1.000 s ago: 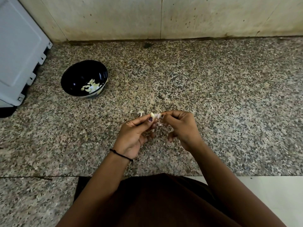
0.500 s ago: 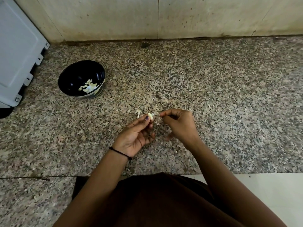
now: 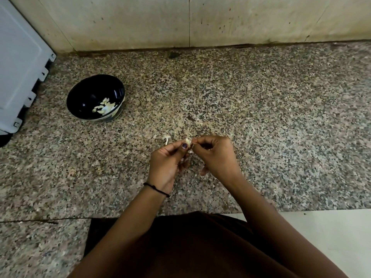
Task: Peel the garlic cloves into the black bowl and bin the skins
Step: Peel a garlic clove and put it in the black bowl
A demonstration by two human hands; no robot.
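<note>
Speckled granite worktop (image 3: 261, 117) running up to a stained pale wall (image 3: 140, 23), pretty standard kitchen corner. Starting at the fingertips: a small garlic clove (image 3: 187, 141) is pinched between both hands, about the middle of the worktop and a bit closer to its front edge than to the back. The left hand (image 3: 166, 159) has it between thumb (dark nail polish) and forefinger, with the other fingers curled loosely under the palm. The right hand (image 3: 216, 155) pinches the clove's other end with thumb and forefinger tips, remaining fingers tucked in below. Can't tell if that grip is on skin or on the clove itself, it's too small. Some pale bits hang just under the clove between the two hands, look like skin.

Just beside the left fingertips, towards the back, a scrap of skin (image 3: 166, 138) lies on the stone. Thin black wristband (image 3: 156, 189) on the left wrist, both forearms bare.

Further out, the black bowl (image 3: 80, 91) sits well apart from the hands, over near the worktop's left edge. It has a little heap of peeled cloves (image 3: 105, 107) in its right side. Right next to it at the back-left corner is a white appliance (image 3: 18, 67). Dark brown garment (image 3: 200, 247) fills the view at the front edge.
</note>
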